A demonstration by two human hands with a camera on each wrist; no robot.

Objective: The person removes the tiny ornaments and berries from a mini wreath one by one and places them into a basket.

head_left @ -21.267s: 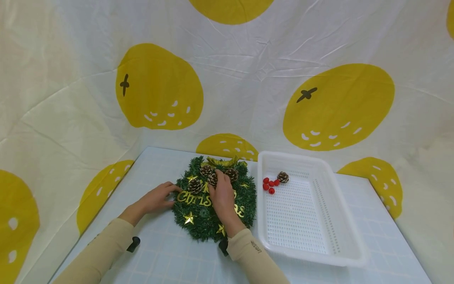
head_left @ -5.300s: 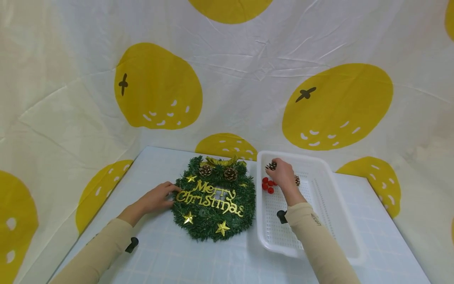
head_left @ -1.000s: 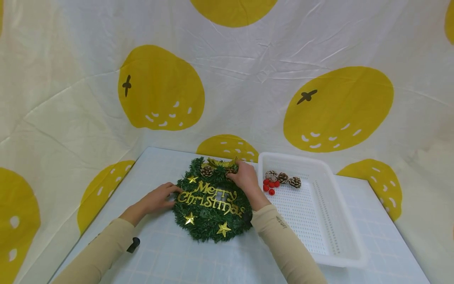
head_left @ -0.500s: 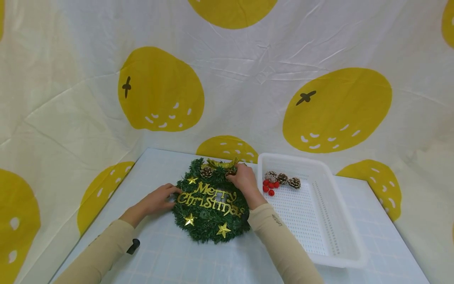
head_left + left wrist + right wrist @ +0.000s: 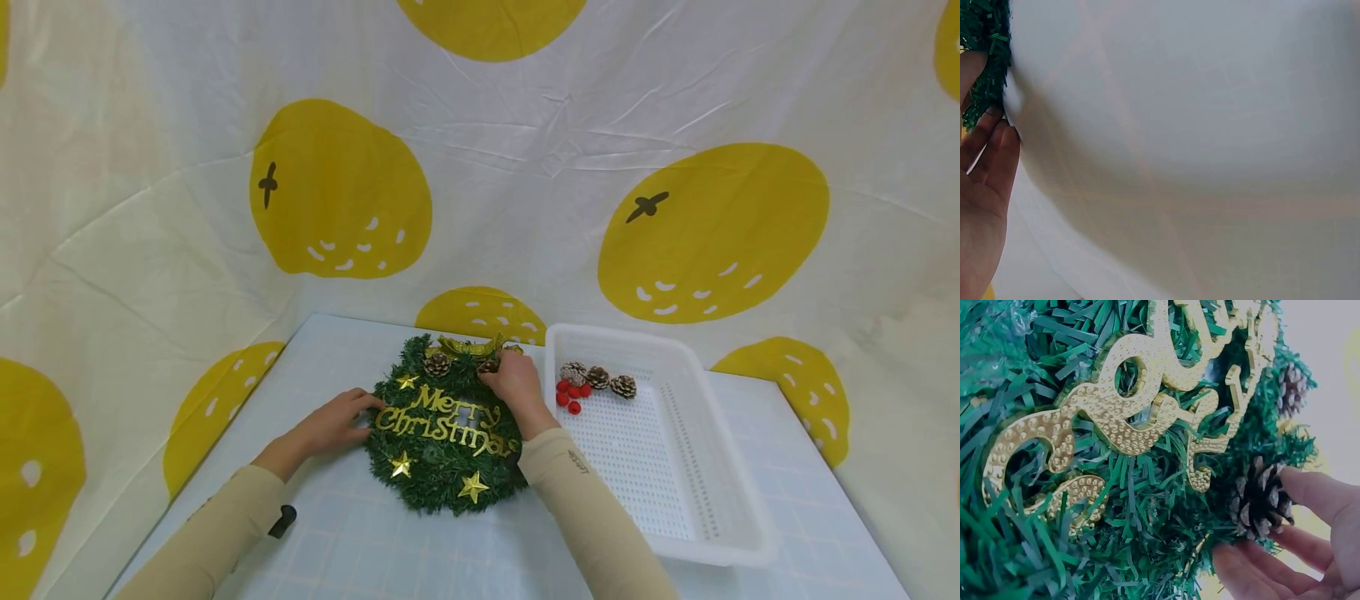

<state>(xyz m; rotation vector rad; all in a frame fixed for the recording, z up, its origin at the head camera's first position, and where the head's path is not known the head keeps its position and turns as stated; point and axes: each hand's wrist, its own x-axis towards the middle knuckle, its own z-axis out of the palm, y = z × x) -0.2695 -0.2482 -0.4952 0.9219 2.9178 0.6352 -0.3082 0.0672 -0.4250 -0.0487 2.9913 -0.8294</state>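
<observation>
A green tinsel wreath lies on the table with gold "Merry Christmas" lettering, gold stars and a gold bow at its top. My left hand holds its left edge, thumb on top and fingers underneath in the left wrist view. At the upper right of the wreath, my right hand pinches a pine cone between thumb and fingers, close against the greenery. The head view shows that cone partly covered by the fingers. Another pine cone sits at the wreath's upper left.
To the right of the wreath stands a white plastic basket. Inside, at its far left, are three pine cones and several red berries. A fruit-print cloth hangs behind the table.
Since the oldest frame, two pine cones have gone from the wreath into the basket. My right hand went back to the wreath and has shifted slightly; my left hand keeps its place.
</observation>
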